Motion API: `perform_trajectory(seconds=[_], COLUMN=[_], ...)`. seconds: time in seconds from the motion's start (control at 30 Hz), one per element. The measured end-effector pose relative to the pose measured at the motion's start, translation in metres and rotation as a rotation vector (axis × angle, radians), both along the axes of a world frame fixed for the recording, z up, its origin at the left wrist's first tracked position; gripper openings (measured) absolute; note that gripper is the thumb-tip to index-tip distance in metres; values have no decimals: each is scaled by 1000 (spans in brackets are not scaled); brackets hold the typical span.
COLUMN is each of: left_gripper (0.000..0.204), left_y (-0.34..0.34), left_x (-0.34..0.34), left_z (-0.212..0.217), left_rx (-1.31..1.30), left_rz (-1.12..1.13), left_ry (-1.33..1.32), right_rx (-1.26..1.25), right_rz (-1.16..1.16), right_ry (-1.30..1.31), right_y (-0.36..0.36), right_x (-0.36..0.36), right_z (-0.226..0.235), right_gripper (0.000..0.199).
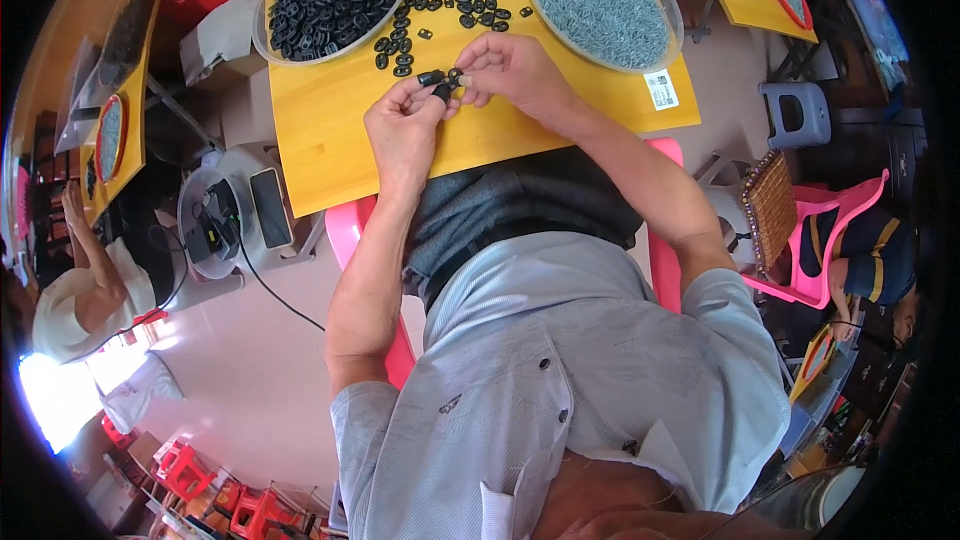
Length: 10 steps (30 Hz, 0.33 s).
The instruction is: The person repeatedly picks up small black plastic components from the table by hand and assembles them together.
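Observation:
Above the yellow table point(330, 130), both hands meet at a small black oval plastic piece point(455, 74). My left hand point(405, 125) pinches it between thumb and index finger; black covers wrap those two fingertips. From the right, my right hand point(510, 73) closes its thumb and fingertips on the same piece. Whether a screw is also between those fingers is too small to tell. Beyond the hands lie loose black oval pieces with two holes point(478, 5). A clear tub of black pieces point(263, 35) stands at far left, and a tub of silvery screws point(677, 35) at far right.
A label point(661, 90) is stuck on the table's right corner. At left, a phone point(270, 207) lies beside a clear tub with cables point(190, 230). A grey stool point(795, 115) stands at right. Other people sit at tables on both sides, one on a pink chair point(840, 230).

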<state>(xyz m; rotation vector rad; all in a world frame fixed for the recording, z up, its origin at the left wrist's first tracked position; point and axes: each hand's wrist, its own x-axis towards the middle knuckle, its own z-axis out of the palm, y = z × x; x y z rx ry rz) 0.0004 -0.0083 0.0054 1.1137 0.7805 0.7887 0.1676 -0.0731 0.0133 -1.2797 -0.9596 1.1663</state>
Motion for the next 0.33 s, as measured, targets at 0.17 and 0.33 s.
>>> perform_trajectory(seconds=[0.17, 0.33], left_gripper=[16, 17], left_y=[2, 1], left_x=[0, 0], left_z=[-3, -1], left_rx=[-38, -35], left_rz=[18, 24], left_ry=[-12, -21], right_rx=[18, 16], right_rz=[-2, -7], right_ry=[-8, -31], right_y=[1, 0], right_x=[-1, -3], right_z=[0, 2], right_gripper=[18, 23])
